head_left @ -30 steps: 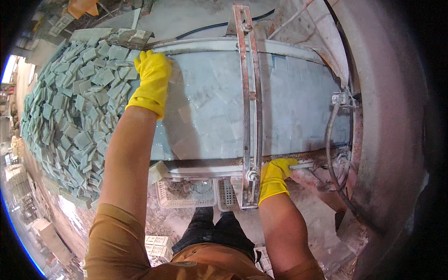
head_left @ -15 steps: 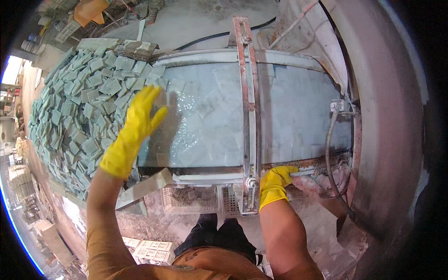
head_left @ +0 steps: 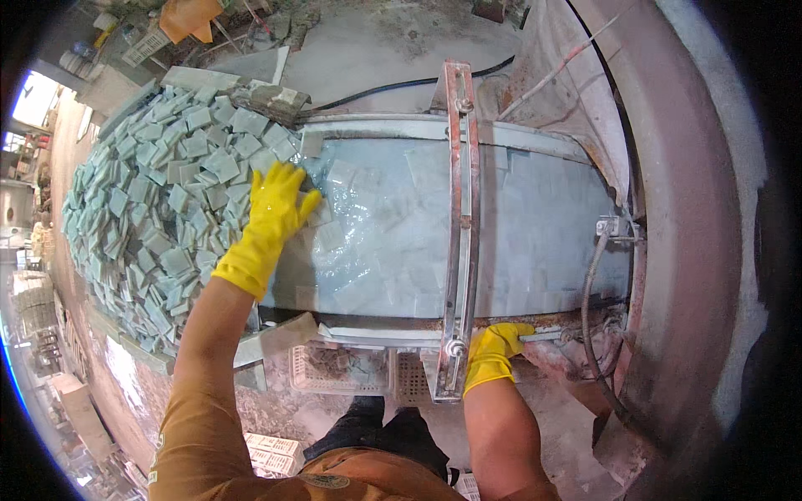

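My left hand (head_left: 280,200), in a yellow rubber glove, is over the border between a heap of pale green square tiles (head_left: 200,159) and a wet bluish belt (head_left: 384,225). Its fingers are slightly bent and the thumb stands apart; no held tile shows. Whether the fingertips touch the tiles is unclear. Flat tiles lie scattered over the belt's wet surface. At the near edge of the belt, my right hand (head_left: 493,351), gloved in yellow too, is closed around a pale metal rod (head_left: 547,336). The palm side of that hand is hidden.
A slotted metal bar (head_left: 460,234) with bolts spans the belt. To the right stands a large curved housing (head_left: 693,234), with a hose (head_left: 591,267) hanging before it. Plastic crates (head_left: 341,371) sit below the near edge. A black cable (head_left: 401,85) runs behind the belt.
The whole view has shifted, so the scene sits lower and farther right. My left fingers have bent a little and come down near the tiles. My right hand keeps its place on the rod.
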A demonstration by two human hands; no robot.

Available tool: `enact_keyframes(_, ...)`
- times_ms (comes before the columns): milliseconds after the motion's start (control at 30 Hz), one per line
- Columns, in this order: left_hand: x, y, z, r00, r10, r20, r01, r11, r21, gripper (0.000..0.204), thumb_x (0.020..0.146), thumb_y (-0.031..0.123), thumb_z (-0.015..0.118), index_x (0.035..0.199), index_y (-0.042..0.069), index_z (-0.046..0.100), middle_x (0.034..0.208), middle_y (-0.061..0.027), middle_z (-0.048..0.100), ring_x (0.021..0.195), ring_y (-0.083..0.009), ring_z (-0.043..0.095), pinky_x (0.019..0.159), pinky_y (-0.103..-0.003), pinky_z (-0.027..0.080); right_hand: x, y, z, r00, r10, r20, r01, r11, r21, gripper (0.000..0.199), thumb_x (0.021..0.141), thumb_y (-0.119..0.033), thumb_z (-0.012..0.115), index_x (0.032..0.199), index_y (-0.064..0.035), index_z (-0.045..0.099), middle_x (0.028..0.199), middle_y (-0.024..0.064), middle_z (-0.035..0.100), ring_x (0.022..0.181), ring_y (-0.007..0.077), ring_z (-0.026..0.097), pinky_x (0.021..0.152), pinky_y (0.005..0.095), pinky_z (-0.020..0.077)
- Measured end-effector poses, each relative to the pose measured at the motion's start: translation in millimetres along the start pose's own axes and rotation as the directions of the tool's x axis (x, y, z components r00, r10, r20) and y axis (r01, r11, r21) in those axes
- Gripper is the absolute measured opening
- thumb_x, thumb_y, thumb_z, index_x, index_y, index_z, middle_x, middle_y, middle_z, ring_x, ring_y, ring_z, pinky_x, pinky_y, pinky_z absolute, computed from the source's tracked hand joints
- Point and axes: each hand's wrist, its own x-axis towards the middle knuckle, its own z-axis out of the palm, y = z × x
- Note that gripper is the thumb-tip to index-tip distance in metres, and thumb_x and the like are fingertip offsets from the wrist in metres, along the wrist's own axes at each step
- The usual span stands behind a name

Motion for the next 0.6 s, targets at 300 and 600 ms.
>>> enact_keyframes(300, 78, -17, -13, 0.945, -0.321, -0.063, 0.327, 0.923, 0.205, 0.073, 0.098, 0.060, 0.068, 0.150, 0.009, 0.064, 0.155, -0.0200, 0.060, 0.143, -0.0480, 0.052, 0.124, -0.062, 0.032, 8, -2, -6, 0.900, 0.412, 0.145, -0.392, 0.613, 0.686, 0.077, 0.110, -0.063, 0.044, 0.160, -0.0052, 0.052, 0.155, 0.0140, 0.064, 0.141, 0.0272, 0.061, 0.120, 0.0360, 0.0454)
enact_keyframes(600, -19, 1, 10, 0.996, -0.041, -0.085, 0.041, 0.999, 0.000, 0.070, 0.092, 0.042, 0.080, 0.152, 0.011, 0.062, 0.155, -0.0229, 0.059, 0.144, -0.0484, 0.052, 0.120, -0.060, 0.040, -4, -8, -21, 0.901, 0.398, 0.172, -0.409, 0.653, 0.637, 0.073, 0.112, -0.061, 0.038, 0.164, -0.0109, 0.049, 0.156, 0.0098, 0.063, 0.145, 0.0278, 0.058, 0.123, 0.0488, 0.0416)
